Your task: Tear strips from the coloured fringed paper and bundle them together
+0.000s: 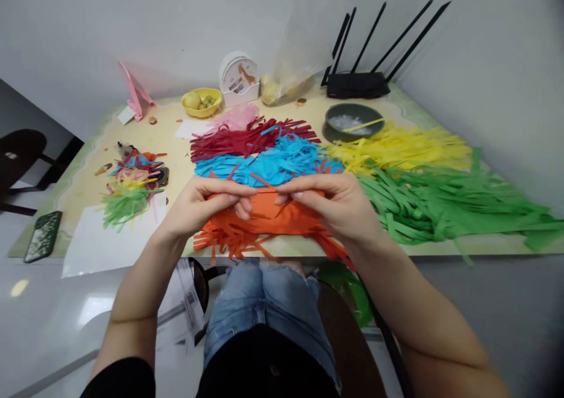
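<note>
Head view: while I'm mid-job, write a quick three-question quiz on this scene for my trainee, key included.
1. Multiple choice: what colour is the fringed paper between the left hand and the right hand? A green; B orange; C yellow.
2. True or false: the green-cased phone lies to the right of the right hand.
3. Fill in: behind the dark bowl stands a black ____.

Key: 1. B. 2. False; the green-cased phone lies left of the left hand. 3. router.
</note>
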Demonstrator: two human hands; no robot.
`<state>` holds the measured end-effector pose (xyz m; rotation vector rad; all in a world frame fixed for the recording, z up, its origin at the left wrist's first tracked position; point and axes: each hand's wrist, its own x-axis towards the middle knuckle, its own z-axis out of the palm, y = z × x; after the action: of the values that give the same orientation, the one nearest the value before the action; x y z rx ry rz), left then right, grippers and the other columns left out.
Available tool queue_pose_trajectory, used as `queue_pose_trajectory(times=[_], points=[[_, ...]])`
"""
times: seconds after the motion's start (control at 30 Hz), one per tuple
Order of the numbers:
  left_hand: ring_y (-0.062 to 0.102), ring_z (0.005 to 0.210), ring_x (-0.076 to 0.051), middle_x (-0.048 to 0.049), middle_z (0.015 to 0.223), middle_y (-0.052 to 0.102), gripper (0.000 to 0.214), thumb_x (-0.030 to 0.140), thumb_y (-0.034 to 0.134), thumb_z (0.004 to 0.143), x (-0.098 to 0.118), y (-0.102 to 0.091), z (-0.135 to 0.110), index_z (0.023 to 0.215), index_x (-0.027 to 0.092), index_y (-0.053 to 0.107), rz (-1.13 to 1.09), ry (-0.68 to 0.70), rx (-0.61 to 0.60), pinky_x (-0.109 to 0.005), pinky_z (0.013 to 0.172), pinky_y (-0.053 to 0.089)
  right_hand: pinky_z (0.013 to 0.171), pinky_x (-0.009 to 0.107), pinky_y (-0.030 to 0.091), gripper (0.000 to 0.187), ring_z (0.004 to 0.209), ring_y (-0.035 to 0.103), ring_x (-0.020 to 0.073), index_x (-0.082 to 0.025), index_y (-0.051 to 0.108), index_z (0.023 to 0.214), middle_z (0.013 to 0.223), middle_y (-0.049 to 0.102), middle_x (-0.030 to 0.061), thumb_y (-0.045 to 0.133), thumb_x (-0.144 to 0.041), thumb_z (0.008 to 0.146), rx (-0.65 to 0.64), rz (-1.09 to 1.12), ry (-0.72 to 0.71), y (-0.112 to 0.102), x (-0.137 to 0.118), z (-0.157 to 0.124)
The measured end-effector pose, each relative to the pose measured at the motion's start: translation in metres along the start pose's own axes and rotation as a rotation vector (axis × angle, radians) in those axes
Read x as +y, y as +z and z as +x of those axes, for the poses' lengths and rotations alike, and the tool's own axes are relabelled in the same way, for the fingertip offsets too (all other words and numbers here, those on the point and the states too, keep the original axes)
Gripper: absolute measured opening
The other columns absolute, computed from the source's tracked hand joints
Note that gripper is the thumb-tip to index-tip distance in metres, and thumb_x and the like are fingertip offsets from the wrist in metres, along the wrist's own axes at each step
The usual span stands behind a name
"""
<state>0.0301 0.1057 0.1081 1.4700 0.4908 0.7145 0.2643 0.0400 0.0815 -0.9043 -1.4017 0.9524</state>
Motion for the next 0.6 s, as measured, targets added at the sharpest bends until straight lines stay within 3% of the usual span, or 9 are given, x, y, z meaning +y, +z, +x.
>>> queue_pose_trajectory(times=[0.23, 0.4, 0.6], points=[[0.067, 0.057, -0.011, -0.0035, 0.064, 0.073, 0.009, 0.017, 0.073, 0.081, -0.014, 0.001, 0.002, 0.078, 0.017, 0.082, -0.1, 0.008, 0.075, -0.019, 0.059, 0.053, 0.075, 0.027, 0.062, 0.025, 0.074, 0.076, 0.0154, -0.026, 0.083, 0.084, 0.077, 0.08, 0.0002, 0.064, -0.011, 0.081, 0.058, 0.023, 0.017, 0.006, 0.007, 0.001], [0.062, 0.055, -0.011, -0.0032, 0.063, 0.069, 0.01, 0.024, 0.074, 0.081, -0.025, 0.005, -0.003, 0.078, 0.016, 0.08, -0.093, 0.048, 0.153, -0.024, 0.059, 0.051, 0.076, 0.028, 0.061, 0.023, 0.072, 0.074, 0.0148, -0.024, 0.082, 0.081, 0.072, 0.078, -0.0007, 0.063, -0.012, 0.077, 0.134, 0.103, 0.112, 0.014, 0.008, -0.001], [0.059, 0.05, -0.011, -0.0034, 0.064, 0.068, 0.015, 0.029, 0.074, 0.083, -0.026, 0.008, -0.009, 0.084, 0.015, 0.079, -0.086, 0.039, 0.15, -0.026, 0.057, 0.051, 0.073, 0.03, 0.061, 0.018, 0.069, 0.073, 0.0153, -0.022, 0.08, 0.085, 0.071, 0.077, 0.0009, 0.063, -0.019, 0.084, 0.082, 0.104, 0.113, 0.014, 0.009, -0.004]])
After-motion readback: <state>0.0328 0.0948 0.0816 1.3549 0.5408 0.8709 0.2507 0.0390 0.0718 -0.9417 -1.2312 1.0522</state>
